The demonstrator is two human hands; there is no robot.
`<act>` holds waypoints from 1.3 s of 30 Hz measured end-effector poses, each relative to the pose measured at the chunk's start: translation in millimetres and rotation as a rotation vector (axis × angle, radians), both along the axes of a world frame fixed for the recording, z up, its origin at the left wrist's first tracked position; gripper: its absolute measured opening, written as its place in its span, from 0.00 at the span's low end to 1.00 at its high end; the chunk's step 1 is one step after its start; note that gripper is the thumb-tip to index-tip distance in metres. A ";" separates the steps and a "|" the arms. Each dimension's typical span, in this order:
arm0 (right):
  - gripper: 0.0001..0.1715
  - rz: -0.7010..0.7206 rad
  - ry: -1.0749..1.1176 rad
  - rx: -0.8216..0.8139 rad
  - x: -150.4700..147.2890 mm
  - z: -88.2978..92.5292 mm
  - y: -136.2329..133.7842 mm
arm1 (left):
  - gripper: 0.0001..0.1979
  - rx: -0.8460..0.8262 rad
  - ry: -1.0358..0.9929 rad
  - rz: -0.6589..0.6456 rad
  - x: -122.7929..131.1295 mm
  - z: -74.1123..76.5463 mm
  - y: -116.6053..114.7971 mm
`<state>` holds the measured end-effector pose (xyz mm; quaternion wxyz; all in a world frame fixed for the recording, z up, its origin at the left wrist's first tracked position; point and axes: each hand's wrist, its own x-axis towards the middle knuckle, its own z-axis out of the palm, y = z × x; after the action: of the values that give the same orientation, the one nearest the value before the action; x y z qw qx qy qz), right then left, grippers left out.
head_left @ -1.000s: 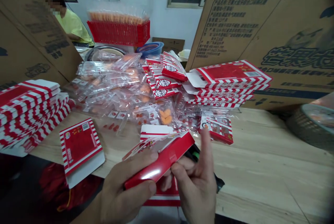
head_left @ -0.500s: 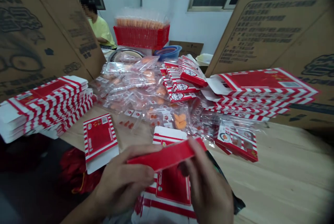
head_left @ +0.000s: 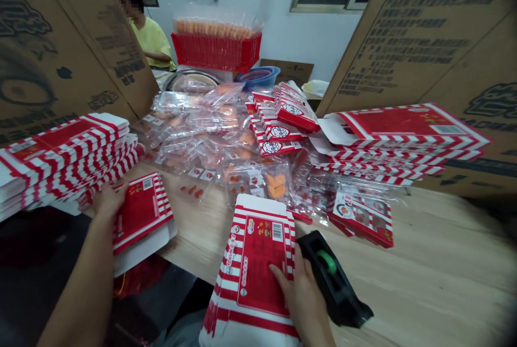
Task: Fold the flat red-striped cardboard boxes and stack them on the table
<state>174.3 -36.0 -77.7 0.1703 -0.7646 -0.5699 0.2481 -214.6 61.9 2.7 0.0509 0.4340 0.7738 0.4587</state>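
Note:
My left hand point(head_left: 108, 201) grips the left edge of a red-and-white striped box point(head_left: 139, 208) at the table's front left edge. That box lies tilted, with a white flap towards me, and my fingertips are partly hidden. In front of me lies a pile of flat striped cartons point(head_left: 262, 266), printed side up. My right hand point(head_left: 301, 290) holds the right side of this pile, thumb on the top carton and fingers along its edge. Just right of that hand is a black tape dispenser point(head_left: 337, 282) with a green roll core.
Stacks of striped cartons stand left point(head_left: 68, 153) and right point(head_left: 404, 131). Clear snack bags point(head_left: 202, 137) are heaped mid-table, with filled window boxes point(head_left: 363, 215) beside them. Behind are a red basket point(head_left: 218, 50) and a blue basin point(head_left: 258, 76). Large cardboard sheets flank the table; a person in yellow sits beyond.
The red box piece that both hands held is no longer between them. My left hand has moved left to the box there; my right hand has lowered onto the carton pile, uncovering the tape dispenser.

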 end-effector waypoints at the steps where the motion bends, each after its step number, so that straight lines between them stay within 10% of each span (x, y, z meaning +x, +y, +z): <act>1: 0.36 -0.012 0.015 0.020 -1.1 -2.1 -1.2 | 0.16 -0.004 0.024 0.006 4.4 -1.4 1.0; 5: 0.34 -0.066 -0.007 0.121 -0.8 -14.3 -1.8 | 0.07 0.023 0.106 -0.179 46.2 -3.6 13.0; 11: 0.31 -0.084 0.025 0.181 4.0 -31.8 -3.4 | 0.07 -0.122 0.208 -0.896 192.4 -38.3 12.0; 15: 0.33 -0.064 0.125 0.177 4.5 -28.2 -11.5 | 0.04 -0.312 0.289 -1.019 252.2 -51.6 13.9; 23: 0.43 -0.192 0.520 0.199 3.0 -2.9 -25.3 | 0.25 -0.515 0.210 -1.219 236.9 -8.6 26.1; 31: 0.47 0.096 0.983 -0.100 -5.2 60.0 -12.2 | 0.26 -0.666 0.061 -1.467 248.0 45.4 21.5; 39: 0.37 -0.013 1.062 -0.185 -13.4 64.0 -1.3 | 0.19 -0.608 0.111 -1.355 257.4 42.7 15.7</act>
<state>160.9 -37.3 -13.6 0.3687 -0.5491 -0.3766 0.6486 42.8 77.6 45.4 0.4013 0.8053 0.4307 0.0699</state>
